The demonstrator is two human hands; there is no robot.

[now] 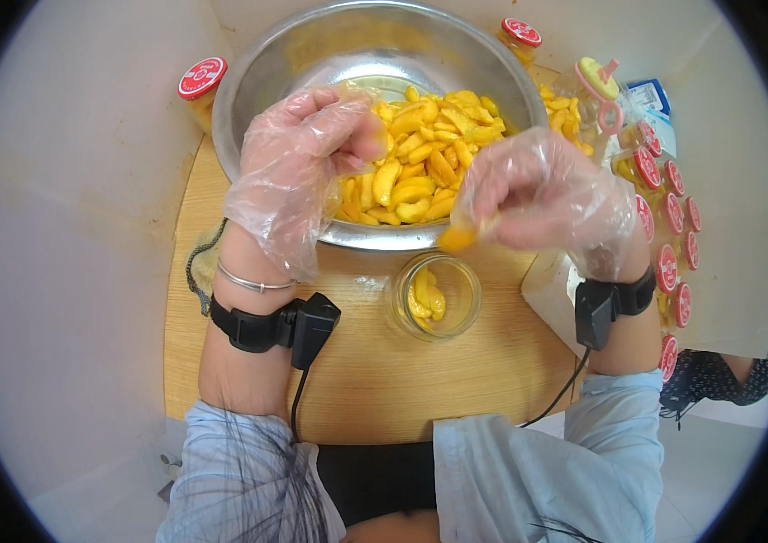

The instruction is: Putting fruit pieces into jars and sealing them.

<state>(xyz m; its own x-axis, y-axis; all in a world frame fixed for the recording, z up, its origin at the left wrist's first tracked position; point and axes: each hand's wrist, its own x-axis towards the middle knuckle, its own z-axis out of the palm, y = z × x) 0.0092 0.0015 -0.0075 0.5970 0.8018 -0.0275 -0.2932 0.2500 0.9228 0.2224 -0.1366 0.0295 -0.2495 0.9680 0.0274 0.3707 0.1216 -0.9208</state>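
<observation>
My right hand (547,193), in a clear plastic glove, pinches a yellow fruit slice (457,239), somewhat blurred, above the back rim of an open glass jar (471,298). Several slices (430,298), peach-like, lie inside this jar on its left side. Over the left part of a large steel basin (238,129) is my left hand (309,139), also gloved, its fingers curled. Whether a slice sits between its fingertips cannot be made out. A heap of yellow fruit slices (424,163) fills the basin's front and right part, with some liquid behind it.
Several red-lidded jars (666,268) stand along the right side. Single lidded jars are at the back left (202,80) and back right (521,34). A cloth (204,265) lies left on the wooden table (356,380). Pale partitions (71,224) enclose it. Another person's patterned clothing (709,377) shows at right.
</observation>
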